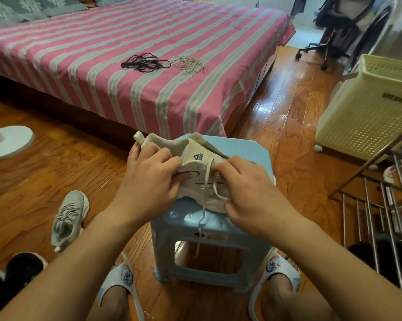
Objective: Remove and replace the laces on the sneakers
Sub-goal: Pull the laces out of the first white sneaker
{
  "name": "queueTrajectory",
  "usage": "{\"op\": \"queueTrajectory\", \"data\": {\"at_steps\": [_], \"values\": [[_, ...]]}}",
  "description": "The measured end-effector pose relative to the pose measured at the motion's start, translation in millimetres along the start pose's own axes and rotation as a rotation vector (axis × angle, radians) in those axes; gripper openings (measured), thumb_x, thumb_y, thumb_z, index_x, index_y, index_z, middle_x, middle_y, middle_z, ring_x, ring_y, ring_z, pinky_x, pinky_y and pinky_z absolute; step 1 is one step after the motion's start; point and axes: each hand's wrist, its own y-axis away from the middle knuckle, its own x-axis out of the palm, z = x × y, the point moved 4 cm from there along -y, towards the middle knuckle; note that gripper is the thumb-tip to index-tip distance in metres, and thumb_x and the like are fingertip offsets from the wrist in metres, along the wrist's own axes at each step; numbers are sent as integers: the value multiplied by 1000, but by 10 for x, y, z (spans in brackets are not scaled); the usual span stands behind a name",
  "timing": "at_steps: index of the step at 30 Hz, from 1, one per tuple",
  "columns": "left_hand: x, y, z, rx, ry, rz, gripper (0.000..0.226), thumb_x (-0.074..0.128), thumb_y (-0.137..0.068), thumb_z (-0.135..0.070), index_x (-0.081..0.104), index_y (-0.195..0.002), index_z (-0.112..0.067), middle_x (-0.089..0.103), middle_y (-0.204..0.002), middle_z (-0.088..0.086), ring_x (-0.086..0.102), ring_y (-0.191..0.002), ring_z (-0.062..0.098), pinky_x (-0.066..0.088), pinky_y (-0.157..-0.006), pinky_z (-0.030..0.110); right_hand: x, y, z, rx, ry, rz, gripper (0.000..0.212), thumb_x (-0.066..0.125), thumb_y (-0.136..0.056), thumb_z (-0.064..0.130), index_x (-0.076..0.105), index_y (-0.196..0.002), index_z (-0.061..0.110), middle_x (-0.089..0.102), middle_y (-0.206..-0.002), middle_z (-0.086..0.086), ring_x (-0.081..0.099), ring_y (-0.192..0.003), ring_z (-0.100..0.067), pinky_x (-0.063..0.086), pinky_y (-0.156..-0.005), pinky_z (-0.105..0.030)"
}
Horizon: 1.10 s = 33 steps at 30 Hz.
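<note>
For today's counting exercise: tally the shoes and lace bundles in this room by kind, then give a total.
Sneakers: 2, one on the stool, one on the floor
Slippers: 2, left, right
Lace bundles: 2, black, beige
Total: 6

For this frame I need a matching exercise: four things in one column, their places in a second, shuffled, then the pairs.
Things:
1. black laces
2. white sneaker
3. grey sneaker
4. basket

Places:
A. lying on the floor, to the left of the stool
B. on the striped bedspread
C. standing on the floor at the right
D. on the blue stool, held by the left hand and right hand

Pairs: 1-B, 2-D, 3-A, 4-C
</note>
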Motion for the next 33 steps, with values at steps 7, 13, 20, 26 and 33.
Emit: {"op": "queueTrajectory", "data": {"at_steps": [7,13,20,26,33], "values": [[-7,0,-14,-1,-7,0,24,56,-94,-44,61,-82,-23,52,-83,-10,47,-95,22,35,-105,59,-105,-23,-61,164,-266,-153,31,47,-94,40,62,-77,20,57,-78,5,49,-78,-15,42,-72,-38],[-10,8,-18,5,-19,-4,26,53,-94,-46,60,-81,-23,52,-81,-9,48,-93,23,36,-104,57,133,-242,129,192,253,-211,22,70,-86,36,59,-75,20,60,-73,-1,42,-66,-22,29,-64,-36],[-53,-18,157,-148,-93,-13,25,54,-90,-42,63,-79,-22,57,-79,-5,50,-95,27,33,-104,54,1,343,-225,13,416,607,20,58,-92,15,50,-77,26,51,-80,5,61,-90,-22,40,-77,-34],[-35,45,-61,-152,-96,-16,21,56,-90,-40,66,-85,-21,58,-85,-5,48,-98,26,30,-104,65,-107,116,-200,113,55,177,29,50,-98,52,64,-92,27,60,-87,10,57,-82,-13,49,-75,-33],[-19,81,-33,-157,-123,-15,21,55,-90,-38,66,-86,-21,61,-87,-2,49,-100,28,33,-101,61,161,-330,3,130,28,0,23,53,-99,36,61,-88,19,65,-89,-7,61,-85,-29,41,-67,-37]]}}
